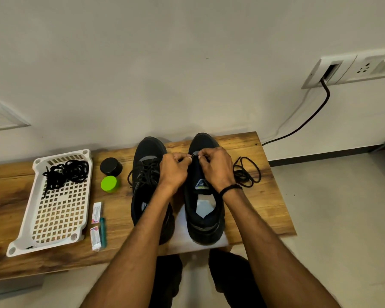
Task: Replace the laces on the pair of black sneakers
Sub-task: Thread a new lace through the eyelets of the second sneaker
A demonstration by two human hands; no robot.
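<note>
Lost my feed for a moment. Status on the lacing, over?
Left hand and right hand pinch a lace end over the unlaced sneaker. Other sneaker laced. Loose lace on the table, nothing blocking.

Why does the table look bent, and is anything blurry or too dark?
Head view: the wide lens bows the table edge and tilts the wall sockets; light is soft and even, without glare; the cable casts a faint shadow on the wall; the black sneakers lose detail in darkness; the left hand and right hand look fairly sharp.
</note>
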